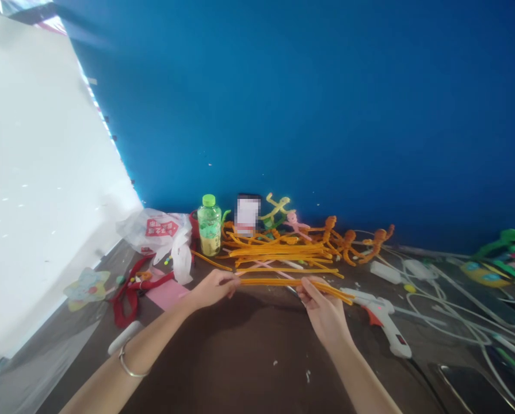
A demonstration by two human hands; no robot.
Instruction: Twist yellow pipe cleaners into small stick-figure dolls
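A bundle of orange pipe cleaners [278, 282] runs straight across in front of me. My left hand [214, 289] pinches its left end, and my right hand [324, 310] grips it towards the right end. Just beyond lies a loose pile of orange pipe cleaners [278, 253]. Orange twisted pipe-cleaner figures [347, 244] and a pink one [296, 224] lie behind that pile. A white hot glue gun [380, 316] with an orange trigger rests close to the right of my right hand. A metal bangle [130, 362] circles my left wrist.
A green-capped plastic bottle [209, 225] and a plastic bag [157, 230] stand at the back, against a blue wall [304, 103]. Red ribbon [132, 293] and pink paper [166, 293] lie left. White cables [456, 305] spread right. A white board [37, 172] rises far left.
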